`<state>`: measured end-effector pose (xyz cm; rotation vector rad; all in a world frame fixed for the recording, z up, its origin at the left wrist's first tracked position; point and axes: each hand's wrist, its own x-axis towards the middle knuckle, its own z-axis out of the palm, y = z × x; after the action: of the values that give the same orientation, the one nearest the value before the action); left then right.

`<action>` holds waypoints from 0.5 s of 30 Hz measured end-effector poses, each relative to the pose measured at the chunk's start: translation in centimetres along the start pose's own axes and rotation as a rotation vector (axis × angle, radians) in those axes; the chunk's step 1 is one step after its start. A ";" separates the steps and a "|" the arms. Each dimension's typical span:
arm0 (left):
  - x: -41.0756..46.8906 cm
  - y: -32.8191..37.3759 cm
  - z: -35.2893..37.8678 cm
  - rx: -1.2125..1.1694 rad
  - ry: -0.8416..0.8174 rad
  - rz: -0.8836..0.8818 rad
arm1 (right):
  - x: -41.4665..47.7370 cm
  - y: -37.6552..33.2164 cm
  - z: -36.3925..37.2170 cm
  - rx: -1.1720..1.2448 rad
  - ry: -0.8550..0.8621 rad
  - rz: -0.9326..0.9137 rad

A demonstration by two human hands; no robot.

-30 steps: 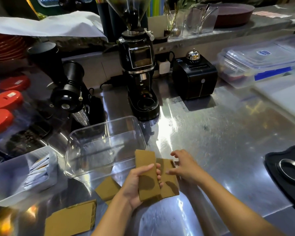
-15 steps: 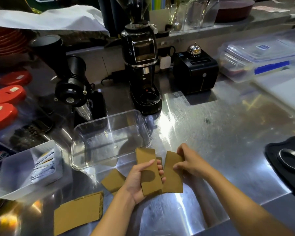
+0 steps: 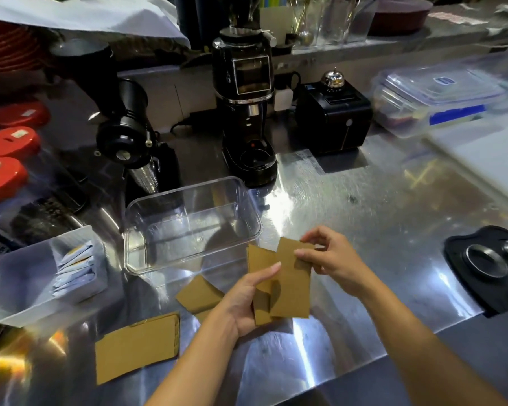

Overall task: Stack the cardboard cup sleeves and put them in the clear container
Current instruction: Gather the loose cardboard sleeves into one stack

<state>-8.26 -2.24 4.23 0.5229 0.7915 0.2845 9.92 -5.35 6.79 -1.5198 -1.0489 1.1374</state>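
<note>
My left hand (image 3: 242, 300) grips a flat brown cup sleeve (image 3: 260, 260) upright above the steel counter. My right hand (image 3: 332, 257) pinches the top of a second cup sleeve (image 3: 292, 291) and holds it overlapping the front of the first. The clear container (image 3: 188, 224) stands empty just behind and left of my hands. Another sleeve (image 3: 198, 294) lies flat on the counter beside my left wrist. A larger pile of sleeves (image 3: 137, 350) lies further left near the front edge.
Two black coffee grinders (image 3: 244, 104) (image 3: 126, 136) and a black box with a bell (image 3: 333, 112) stand behind the container. A white tray of sachets (image 3: 21, 282) sits left, lidded plastic boxes (image 3: 431, 98) back right, a black tamping mat (image 3: 487, 262) right.
My right hand lifted a sleeve off the counter and brought it up against the one in my left hand. Both hands rose slightly.
</note>
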 end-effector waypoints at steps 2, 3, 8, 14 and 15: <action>-0.5 -0.3 -0.1 0.012 0.003 -0.017 | -0.1 0.3 1.8 -0.009 -0.043 -0.020; -0.7 -0.4 -0.4 0.017 -0.002 -0.018 | 0.0 0.5 2.5 -0.016 -0.058 -0.031; -1.9 -0.5 -1.8 -0.051 -0.032 0.009 | 0.6 1.6 4.8 -0.114 -0.026 -0.047; -3.1 -0.5 -4.0 -0.201 0.072 0.050 | 2.0 3.9 5.3 -0.508 -0.052 -0.068; -3.3 -0.5 -4.3 -0.216 0.070 0.042 | 2.2 4.2 5.4 -0.620 -0.110 -0.042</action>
<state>-13.62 -2.60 3.39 0.3274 0.8075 0.4241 5.56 -3.05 1.55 -1.9077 -1.6016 0.9137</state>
